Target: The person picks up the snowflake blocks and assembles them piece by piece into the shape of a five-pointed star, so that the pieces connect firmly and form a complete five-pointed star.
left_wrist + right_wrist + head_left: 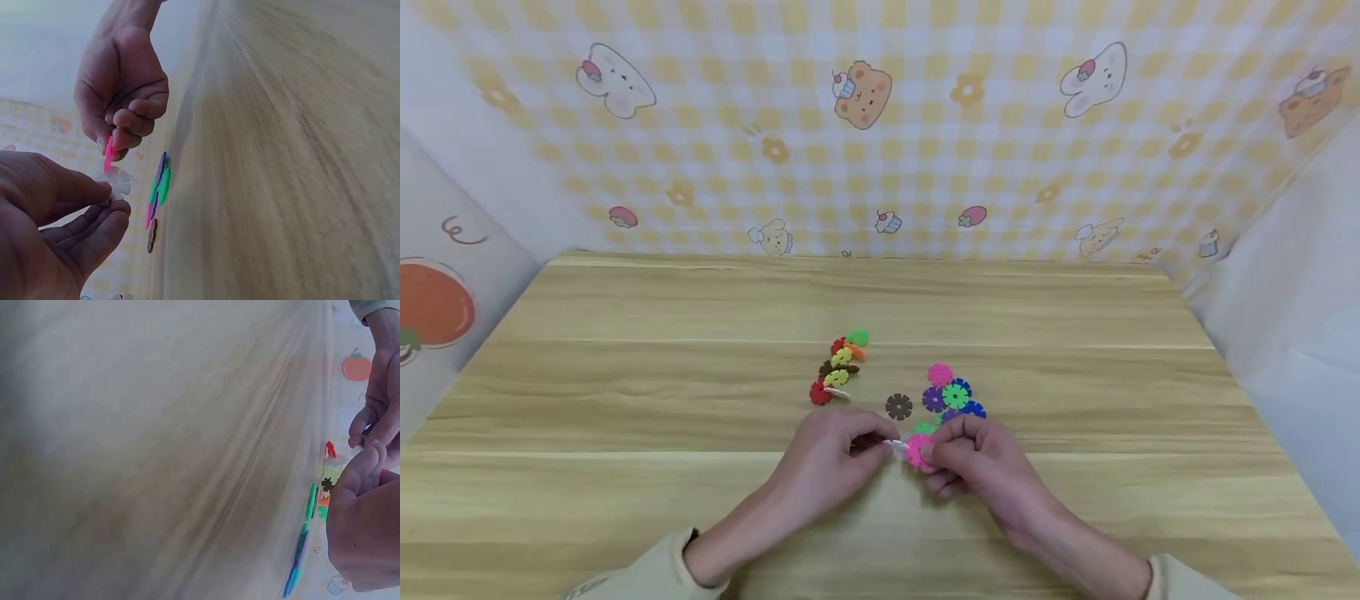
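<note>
My left hand (835, 454) pinches a white notched disc (120, 185) between thumb and fingertips. My right hand (988, 471) grips a pink notched disc (917, 451) by its side. The two discs meet edge to edge at an angle, the pink one's rim at the white one's notches in the left wrist view. A brown disc (898, 407) lies flat just beyond the hands. In the right wrist view, the right hand (365, 531) hides most of both discs.
Left of the brown disc, a row of joined discs (837, 377) in red, yellow, brown, orange and green, with a white one at its near end, lies on the wooden table (625, 375). Loose purple, blue, green and pink discs (955, 396) are piled beyond the right hand. A checked wall covering (925, 167) stands behind.
</note>
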Available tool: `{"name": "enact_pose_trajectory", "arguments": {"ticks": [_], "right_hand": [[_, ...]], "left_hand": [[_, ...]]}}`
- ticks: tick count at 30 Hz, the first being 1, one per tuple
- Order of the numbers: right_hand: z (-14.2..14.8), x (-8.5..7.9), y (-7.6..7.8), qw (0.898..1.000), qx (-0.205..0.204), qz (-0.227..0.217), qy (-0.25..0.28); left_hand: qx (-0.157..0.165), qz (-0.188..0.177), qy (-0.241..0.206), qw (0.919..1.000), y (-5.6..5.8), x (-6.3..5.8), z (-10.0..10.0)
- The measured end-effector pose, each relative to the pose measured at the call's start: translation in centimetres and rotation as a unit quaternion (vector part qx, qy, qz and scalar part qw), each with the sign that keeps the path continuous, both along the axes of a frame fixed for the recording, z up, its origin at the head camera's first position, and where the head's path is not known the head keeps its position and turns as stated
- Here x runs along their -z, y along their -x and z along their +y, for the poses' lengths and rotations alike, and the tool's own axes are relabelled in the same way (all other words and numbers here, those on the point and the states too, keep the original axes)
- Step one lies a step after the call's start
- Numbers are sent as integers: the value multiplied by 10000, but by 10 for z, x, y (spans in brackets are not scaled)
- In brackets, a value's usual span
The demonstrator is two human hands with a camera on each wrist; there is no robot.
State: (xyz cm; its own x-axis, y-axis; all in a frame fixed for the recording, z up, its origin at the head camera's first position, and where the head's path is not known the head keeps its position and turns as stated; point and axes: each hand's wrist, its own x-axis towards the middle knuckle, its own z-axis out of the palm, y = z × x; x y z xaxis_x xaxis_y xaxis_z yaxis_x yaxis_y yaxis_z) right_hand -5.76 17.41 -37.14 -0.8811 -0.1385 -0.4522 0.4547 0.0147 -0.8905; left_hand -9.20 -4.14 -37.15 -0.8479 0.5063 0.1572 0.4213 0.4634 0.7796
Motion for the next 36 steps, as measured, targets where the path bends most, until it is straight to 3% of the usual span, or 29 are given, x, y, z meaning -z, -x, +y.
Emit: {"name": "enact_pose_trajectory", "arguments": {"ticks": [9,17,20,27,36], "right_hand": [[-2,-1,0,9997,-69,61,237],[-7,8,1,9984,-88,-18,560],[-6,10,-1,9981,-134,-50,594],[9,18,-10,9979,-202,-252,558],[51,18,-6,9978,544,-357,-124]], "left_hand": [[173,552,174,9982,-1,-2,-2],[301,631,446,9966,-1,2,-3],[345,507,399,9973,-1,6,-5],[323,-282,127,9990,0,19,-21],[301,-281,233,9989,3,21,-29]]}}
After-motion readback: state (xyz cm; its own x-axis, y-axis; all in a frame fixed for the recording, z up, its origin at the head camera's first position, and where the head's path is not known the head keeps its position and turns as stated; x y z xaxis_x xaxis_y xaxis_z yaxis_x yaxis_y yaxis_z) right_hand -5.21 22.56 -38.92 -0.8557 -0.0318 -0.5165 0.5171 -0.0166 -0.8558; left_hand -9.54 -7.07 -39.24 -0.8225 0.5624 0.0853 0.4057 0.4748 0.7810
